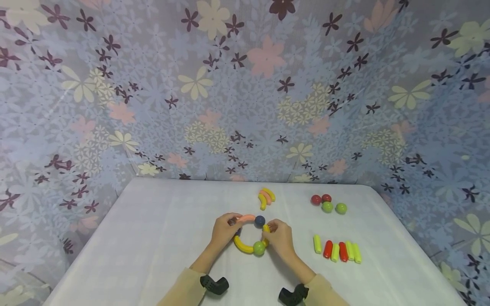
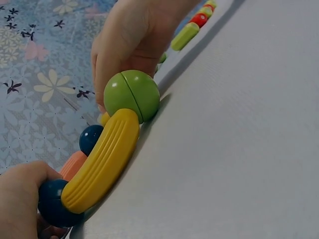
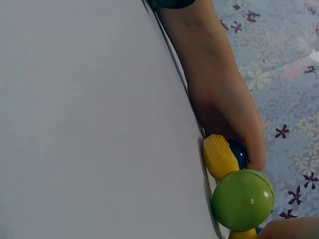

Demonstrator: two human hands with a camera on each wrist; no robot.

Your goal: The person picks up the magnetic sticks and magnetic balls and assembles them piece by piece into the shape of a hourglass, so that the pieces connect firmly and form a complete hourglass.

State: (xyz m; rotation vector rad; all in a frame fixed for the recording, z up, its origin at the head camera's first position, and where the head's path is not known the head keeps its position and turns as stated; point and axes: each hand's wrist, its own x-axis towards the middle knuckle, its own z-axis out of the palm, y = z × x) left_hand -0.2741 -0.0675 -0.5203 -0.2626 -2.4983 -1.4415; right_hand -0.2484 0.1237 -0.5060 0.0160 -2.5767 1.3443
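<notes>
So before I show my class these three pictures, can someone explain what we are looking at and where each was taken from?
A person works with two bare hands; there is no machine. The wide picture comes from a head camera, the two close-ups from cameras on each wrist. On the white table lies a ring of curved pieces and balls. The left hand and right hand each grip one side of it. Nearby lie spare curved pieces, four loose balls and a row of short sticks.

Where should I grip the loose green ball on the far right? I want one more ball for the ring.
Pinch the green ball across its middle, from above. It is round, rests on the table, and its right and near sides look open; another green ball sits left.
</notes>
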